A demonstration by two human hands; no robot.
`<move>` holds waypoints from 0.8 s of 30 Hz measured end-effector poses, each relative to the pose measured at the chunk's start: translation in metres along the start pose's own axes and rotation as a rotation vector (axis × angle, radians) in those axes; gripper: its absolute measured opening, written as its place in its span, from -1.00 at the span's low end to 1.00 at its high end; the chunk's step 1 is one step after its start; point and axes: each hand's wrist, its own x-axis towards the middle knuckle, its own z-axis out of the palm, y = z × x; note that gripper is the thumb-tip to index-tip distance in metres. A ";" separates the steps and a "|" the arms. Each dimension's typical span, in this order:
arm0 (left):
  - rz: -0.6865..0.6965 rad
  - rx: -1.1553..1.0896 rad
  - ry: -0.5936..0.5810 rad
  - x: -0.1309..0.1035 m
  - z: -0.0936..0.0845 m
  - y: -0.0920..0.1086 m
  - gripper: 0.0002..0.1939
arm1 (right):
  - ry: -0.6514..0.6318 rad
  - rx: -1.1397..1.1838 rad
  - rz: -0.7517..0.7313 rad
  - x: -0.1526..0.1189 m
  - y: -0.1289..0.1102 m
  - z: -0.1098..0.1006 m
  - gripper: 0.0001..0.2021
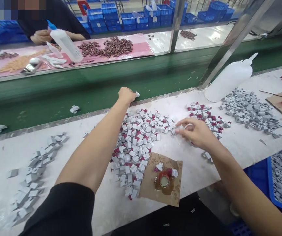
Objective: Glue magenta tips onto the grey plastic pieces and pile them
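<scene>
My left hand (pixel 127 95) is stretched out over the near edge of the green conveyor belt (pixel 160 75). It pinches a small white plastic piece (pixel 137 94) at its fingertips. At the right end of a big pile of grey-white and dark red plastic pieces (pixel 137 134), my right hand (pixel 196 131) is curled in a pinch; what lies between its fingertips blends with the pieces around them. Close to the table's front edge, a brown cardboard sheet (pixel 148 183) carries a red-rimmed cap (pixel 164 181) in a wet stain, with a few pieces beside it.
Loose grey pieces (pixel 32 177) trail along the left. A white squeeze bottle (pixel 226 80) stands behind more grey pieces (pixel 251 111). A blue crate (pixel 270 183) of pieces sits low right. Across the belt, a co-worker's hand (pixel 42 36) is near another bottle (pixel 66 44).
</scene>
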 end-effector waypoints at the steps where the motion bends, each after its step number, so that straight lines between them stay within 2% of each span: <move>1: -0.021 0.019 0.017 -0.006 -0.005 0.002 -0.64 | -0.063 0.096 0.025 -0.013 0.002 0.002 -0.63; 4: -0.052 0.057 0.069 -0.041 -0.025 0.009 -0.58 | -0.157 0.333 0.093 -0.044 0.009 0.011 -0.46; 6: -0.003 0.040 0.087 -0.080 -0.041 0.008 -0.53 | -0.138 0.387 0.119 -0.057 0.013 0.019 -0.43; 8: 0.059 0.000 0.122 -0.129 -0.055 -0.005 -0.57 | -0.078 0.333 0.134 -0.065 0.016 0.026 -0.47; 11: 0.179 -0.091 0.305 -0.208 -0.063 -0.045 -0.71 | 0.030 0.123 0.119 -0.071 0.021 0.035 -0.54; 13: 0.212 -0.082 0.421 -0.257 -0.062 -0.077 -0.71 | 0.080 0.028 0.068 -0.075 0.025 0.039 -0.51; 16: 0.119 0.001 0.493 -0.316 -0.057 -0.122 -0.74 | 0.127 0.013 -0.016 -0.083 0.033 0.041 -0.42; 18: -0.012 0.076 0.541 -0.342 -0.058 -0.149 -0.73 | 0.111 0.021 -0.052 -0.086 0.040 0.041 -0.37; 20: -0.162 0.174 0.629 -0.359 -0.068 -0.175 -0.67 | 0.089 0.018 -0.094 -0.088 0.047 0.040 -0.39; 22: -0.277 0.294 0.726 -0.369 -0.084 -0.198 -0.59 | 0.084 -0.006 -0.150 -0.090 0.053 0.041 -0.44; 24: -0.323 0.415 0.773 -0.372 -0.104 -0.217 -0.54 | 0.100 -0.049 -0.216 -0.091 0.058 0.041 -0.51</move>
